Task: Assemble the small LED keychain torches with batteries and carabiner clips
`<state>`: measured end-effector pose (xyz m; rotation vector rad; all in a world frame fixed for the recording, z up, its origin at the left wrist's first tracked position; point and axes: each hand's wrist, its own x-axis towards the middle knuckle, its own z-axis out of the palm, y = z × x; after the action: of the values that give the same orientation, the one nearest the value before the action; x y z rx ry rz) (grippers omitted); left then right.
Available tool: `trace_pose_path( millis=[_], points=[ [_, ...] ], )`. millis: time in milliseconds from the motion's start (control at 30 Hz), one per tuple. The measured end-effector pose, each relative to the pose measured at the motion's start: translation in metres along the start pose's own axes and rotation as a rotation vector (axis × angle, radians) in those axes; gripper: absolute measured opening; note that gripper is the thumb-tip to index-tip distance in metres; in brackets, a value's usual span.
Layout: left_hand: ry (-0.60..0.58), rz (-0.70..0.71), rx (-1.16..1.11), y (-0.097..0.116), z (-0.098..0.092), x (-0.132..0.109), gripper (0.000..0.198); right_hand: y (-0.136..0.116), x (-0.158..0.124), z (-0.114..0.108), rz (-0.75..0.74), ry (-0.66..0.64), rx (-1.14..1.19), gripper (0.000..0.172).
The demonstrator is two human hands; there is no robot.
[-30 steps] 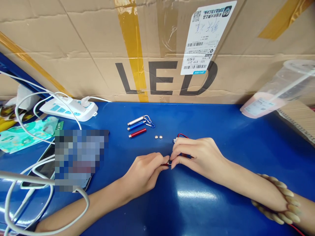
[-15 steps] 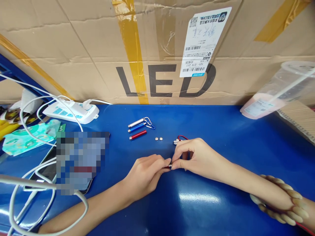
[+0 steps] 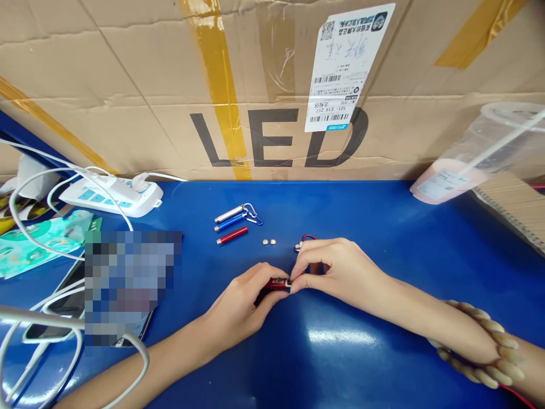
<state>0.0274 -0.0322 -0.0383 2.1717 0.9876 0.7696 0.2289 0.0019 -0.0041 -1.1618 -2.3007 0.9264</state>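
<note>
My left hand (image 3: pixel 247 298) is curled around a small red cylinder (image 3: pixel 275 283), apparently a mini flashlight body, on the blue table (image 3: pixel 349 352). My right hand (image 3: pixel 336 267) pinches at the cylinder's right end with thumb and forefinger; what it grips there is too small to make out. Just behind the right hand lie a red clip (image 3: pixel 307 237) and a small silver part (image 3: pixel 298 246). Two button cells (image 3: pixel 268 242) rest a little farther left. Beyond them lie a silver mini flashlight (image 3: pixel 230 213), a blue one (image 3: pixel 232 221) and a red one (image 3: pixel 232 235).
A big cardboard box marked LED (image 3: pixel 276 85) walls off the back. A white power strip (image 3: pixel 110 196) with white cables (image 3: pixel 38 238), a phone (image 3: pixel 59 309) and green packets (image 3: pixel 38 238) crowd the left. A plastic cup with pink drink (image 3: pixel 472 165) lies at the right.
The red cylinder now shows between my fingers; earlier it was almost hidden. My left fingers have opened slightly around it, and the view has shifted a little right.
</note>
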Motion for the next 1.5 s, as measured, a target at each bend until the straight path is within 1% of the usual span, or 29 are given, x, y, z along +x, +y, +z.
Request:
trace_pose_path(
  millis=[67, 167, 233, 400, 500, 633, 700, 767, 900, 1033, 1133, 1267, 1400, 1500],
  points=[
    [-0.026, -0.023, 0.007, 0.002, -0.002, 0.001, 0.012, 0.002, 0.0, -0.001, -0.01, 0.008, -0.006, 0.007],
    [-0.049, -0.019, 0.005, 0.002, -0.004, 0.002, 0.018, 0.003, 0.0, -0.002, -0.012, 0.026, -0.004, 0.009],
    [-0.053, -0.014, -0.006, 0.001, -0.005, 0.003, 0.022, 0.003, 0.0, -0.004, -0.025, 0.038, 0.004, 0.01],
    [-0.034, 0.018, -0.05, -0.003, -0.004, 0.002, 0.022, 0.002, -0.001, -0.007, -0.094, 0.054, -0.016, 0.011],
    [-0.015, 0.025, -0.055, -0.003, -0.003, 0.001, 0.018, 0.002, -0.002, -0.009, -0.211, 0.034, -0.159, 0.014],
    [-0.007, 0.021, -0.069, -0.003, -0.001, 0.0, 0.009, 0.003, -0.004, -0.011, -0.443, 0.0, -0.496, 0.039],
    [-0.008, 0.008, -0.07, -0.003, 0.0, 0.001, 0.009, 0.003, -0.004, -0.011, -0.503, 0.007, -0.593, 0.046],
    [-0.016, -0.021, -0.067, -0.002, 0.0, 0.002, 0.012, 0.001, -0.004, -0.011, -0.529, 0.02, -0.641, 0.048],
    [-0.025, -0.056, -0.02, 0.002, -0.002, 0.004, 0.019, 0.0, -0.004, -0.012, -0.55, 0.06, -0.694, 0.047],
    [-0.031, 0.002, 0.066, 0.002, -0.002, 0.004, 0.022, -0.001, -0.004, -0.01, -0.595, 0.109, -0.758, 0.044],
    [-0.032, 0.043, 0.122, -0.001, -0.001, 0.003, 0.023, -0.001, -0.004, -0.006, -0.65, 0.132, -0.852, 0.038],
    [-0.021, 0.1, 0.112, -0.004, 0.001, 0.002, 0.024, -0.001, -0.005, -0.001, -0.677, 0.134, -0.914, 0.029],
    [0.014, 0.155, 0.068, -0.004, 0.001, 0.002, 0.023, -0.003, -0.006, -0.003, -0.67, 0.117, -0.905, 0.032],
    [0.032, 0.154, 0.007, -0.002, 0.0, 0.002, 0.023, -0.007, -0.006, -0.007, -0.648, 0.103, -0.837, 0.038]
  ],
)
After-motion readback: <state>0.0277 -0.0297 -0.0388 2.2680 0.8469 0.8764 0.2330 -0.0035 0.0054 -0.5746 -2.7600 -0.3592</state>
